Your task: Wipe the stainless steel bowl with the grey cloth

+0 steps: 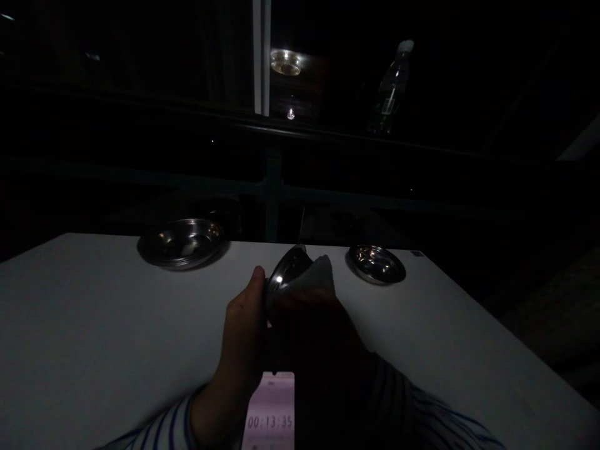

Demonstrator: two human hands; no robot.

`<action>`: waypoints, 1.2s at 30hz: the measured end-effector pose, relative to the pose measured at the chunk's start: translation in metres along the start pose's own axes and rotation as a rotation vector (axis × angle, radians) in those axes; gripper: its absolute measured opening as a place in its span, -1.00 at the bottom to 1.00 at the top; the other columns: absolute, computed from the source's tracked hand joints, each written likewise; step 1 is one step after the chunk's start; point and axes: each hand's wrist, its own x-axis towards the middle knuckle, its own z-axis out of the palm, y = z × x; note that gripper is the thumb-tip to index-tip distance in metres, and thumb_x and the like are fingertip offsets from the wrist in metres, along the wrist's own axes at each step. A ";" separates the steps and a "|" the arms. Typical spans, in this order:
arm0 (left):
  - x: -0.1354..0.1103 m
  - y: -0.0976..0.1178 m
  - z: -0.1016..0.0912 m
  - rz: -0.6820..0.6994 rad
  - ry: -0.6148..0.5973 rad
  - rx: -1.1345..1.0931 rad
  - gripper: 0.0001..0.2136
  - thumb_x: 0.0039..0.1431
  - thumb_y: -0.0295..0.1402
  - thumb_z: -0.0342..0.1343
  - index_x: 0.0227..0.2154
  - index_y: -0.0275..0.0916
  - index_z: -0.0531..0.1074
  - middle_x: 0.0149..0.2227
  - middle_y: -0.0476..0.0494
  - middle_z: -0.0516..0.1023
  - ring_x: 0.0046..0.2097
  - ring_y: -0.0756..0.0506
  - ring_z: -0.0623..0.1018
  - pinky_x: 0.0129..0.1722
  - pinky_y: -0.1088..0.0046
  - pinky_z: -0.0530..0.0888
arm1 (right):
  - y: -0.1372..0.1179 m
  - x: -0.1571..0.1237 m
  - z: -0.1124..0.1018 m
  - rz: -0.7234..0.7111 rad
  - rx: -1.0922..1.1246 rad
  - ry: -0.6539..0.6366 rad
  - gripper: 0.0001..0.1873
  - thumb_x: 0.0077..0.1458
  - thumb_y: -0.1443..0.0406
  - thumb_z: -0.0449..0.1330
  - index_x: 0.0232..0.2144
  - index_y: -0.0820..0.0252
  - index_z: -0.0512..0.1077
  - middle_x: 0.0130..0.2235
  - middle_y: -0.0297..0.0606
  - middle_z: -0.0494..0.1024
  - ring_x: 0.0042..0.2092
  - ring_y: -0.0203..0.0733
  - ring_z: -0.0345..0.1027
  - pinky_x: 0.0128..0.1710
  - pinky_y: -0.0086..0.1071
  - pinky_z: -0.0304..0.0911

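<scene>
My left hand grips a small steel bowl, tilted on its edge above the white table, with the thumb along its rim. My right hand is in deep shadow and presses a white cloth against the bowl's inside. The right fingers are dark but seem closed on the cloth. Both sleeves are striped white and blue.
A larger steel bowl sits at the table's far left and a small steel bowl at the far right. A lit phone screen showing a timer lies near me. A plastic bottle stands on a dark ledge behind.
</scene>
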 end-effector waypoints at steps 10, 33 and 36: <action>-0.003 0.000 0.005 -0.089 -0.015 -0.003 -0.59 -0.03 -0.01 0.04 -0.74 -0.25 0.31 -0.70 -0.02 0.36 -0.61 -0.01 0.36 -0.58 0.49 0.27 | 0.024 0.006 -0.027 0.222 0.060 0.120 -0.74 0.17 0.26 -0.01 -0.16 0.26 0.37 -0.15 -0.16 0.48 -0.11 -0.15 0.30 -0.15 -0.26 0.25; 0.001 -0.009 0.002 -0.034 -0.105 0.031 -0.56 -0.10 0.08 0.06 -0.71 -0.23 0.28 -0.68 0.02 0.30 -0.58 -0.01 0.30 -0.57 0.49 0.25 | 0.008 0.008 -0.019 0.145 -0.021 0.072 -0.73 0.17 0.21 -0.01 -0.17 0.21 0.35 -0.16 -0.20 0.47 -0.12 -0.12 0.28 -0.16 -0.22 0.20; -0.004 -0.009 0.005 -0.054 -0.175 0.004 -0.63 -0.05 -0.01 0.08 -0.66 -0.24 0.30 -0.63 0.00 0.34 -0.54 -0.01 0.33 -0.53 0.49 0.27 | 0.020 0.009 -0.024 0.230 -0.016 0.077 -0.69 0.17 0.24 -0.01 -0.09 0.28 0.33 -0.06 -0.11 0.42 -0.04 -0.09 0.24 -0.10 -0.23 0.21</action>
